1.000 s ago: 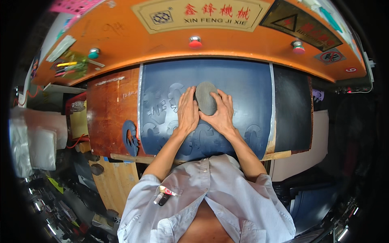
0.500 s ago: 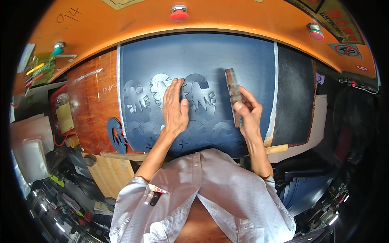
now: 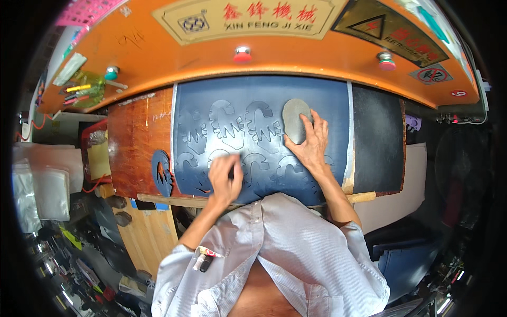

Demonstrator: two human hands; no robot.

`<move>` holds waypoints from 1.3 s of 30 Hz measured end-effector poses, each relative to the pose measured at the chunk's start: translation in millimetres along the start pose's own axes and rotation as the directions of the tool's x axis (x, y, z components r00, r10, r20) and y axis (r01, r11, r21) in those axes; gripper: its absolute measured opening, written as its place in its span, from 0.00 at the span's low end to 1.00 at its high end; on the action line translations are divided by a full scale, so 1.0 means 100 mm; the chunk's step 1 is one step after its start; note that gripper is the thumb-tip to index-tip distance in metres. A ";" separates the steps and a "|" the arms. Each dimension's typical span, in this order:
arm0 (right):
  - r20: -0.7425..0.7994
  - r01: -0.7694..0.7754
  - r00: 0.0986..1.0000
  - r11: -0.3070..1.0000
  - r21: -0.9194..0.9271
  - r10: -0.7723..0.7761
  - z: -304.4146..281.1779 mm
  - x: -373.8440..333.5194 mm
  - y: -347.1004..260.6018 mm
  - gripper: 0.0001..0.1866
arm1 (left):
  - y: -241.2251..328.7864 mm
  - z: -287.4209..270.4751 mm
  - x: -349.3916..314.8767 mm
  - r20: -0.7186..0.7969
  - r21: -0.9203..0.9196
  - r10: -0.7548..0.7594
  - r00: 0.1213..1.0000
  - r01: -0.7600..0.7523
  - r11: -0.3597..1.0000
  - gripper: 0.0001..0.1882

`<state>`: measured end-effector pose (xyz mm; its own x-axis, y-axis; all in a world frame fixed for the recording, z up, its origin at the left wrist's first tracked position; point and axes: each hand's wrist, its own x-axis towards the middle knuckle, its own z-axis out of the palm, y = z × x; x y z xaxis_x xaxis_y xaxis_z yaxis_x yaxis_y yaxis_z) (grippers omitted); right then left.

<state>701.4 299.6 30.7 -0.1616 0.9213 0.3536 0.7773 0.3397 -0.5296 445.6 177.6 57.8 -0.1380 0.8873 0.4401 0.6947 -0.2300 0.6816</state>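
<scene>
A dark blue sheet [image 3: 317, 87] lies on the work surface in front of me. Cut outlines of hooked, toothed shapes [image 3: 259, 124] run across it in two rows. At its right part, an oval grey cutting die [image 3: 294, 119] rests flat on the sheet, to the right of the upper row. My right hand [image 3: 310, 140] grips its right and lower edge, thumb below and fingers at the side. My left hand [image 3: 226, 177] is over the lower row of outlines, its fingers curled but smeared by motion. Whether it holds anything cannot be made out.
An orange machine beam [image 3: 200, 58] with red and green buttons spans the far side. Left of the sheet, a loose blue cut piece [image 3: 161, 171] lies at the edge of a reddish-brown board [image 3: 137, 142]. A black board [image 3: 377, 140] adjoins the right side.
The cutting die has gone from standing on edge in my right hand to lying flat on the sheet. My left hand has left the upper outlines, moved nearer to me and curled.
</scene>
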 end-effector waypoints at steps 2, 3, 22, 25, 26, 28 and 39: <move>-0.048 0.014 0.999 1.000 -0.008 -0.014 0.01 0.08 0.04 0.39 | 0.10 -0.09 -0.44 0.002 -0.037 0.079 0.997 -0.079 0.996 0.06; -0.071 -0.003 0.997 1.000 -0.001 0.003 0.00 0.13 0.04 0.39 | 0.14 -0.07 -0.63 0.010 -0.042 0.083 0.996 -0.083 0.996 0.07; -0.429 -0.175 0.833 0.902 0.394 0.349 -1.68 0.32 0.95 0.09 | 0.07 0.65 0.63 -0.128 0.168 -0.016 0.992 0.037 0.985 0.06; -0.340 -0.325 0.861 0.923 0.204 0.378 -1.33 -0.03 1.10 0.15 | 0.05 0.71 0.74 -0.099 0.207 -0.085 0.991 0.104 0.973 0.06; -0.273 -0.420 0.834 0.872 0.250 0.480 -1.20 -0.08 1.12 0.18 | 0.06 0.72 0.74 -0.082 0.224 -0.113 0.990 0.129 0.966 0.06; -0.267 -0.433 0.825 0.861 0.268 0.498 -0.99 -0.10 1.13 0.21 | 0.04 0.74 0.75 -0.097 0.223 -0.106 0.990 0.125 0.967 0.06; -0.201 -0.557 0.806 0.828 0.057 0.556 -0.89 0.06 0.92 0.22 | -0.01 0.68 0.78 -0.090 0.214 -0.015 0.996 0.034 0.976 0.06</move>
<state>826.1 319.4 52.8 0.4242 0.8938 0.1457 0.6991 -0.2210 -0.6800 482.0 274.6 51.8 -0.2108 0.8512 0.4807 0.8249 -0.1090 0.5547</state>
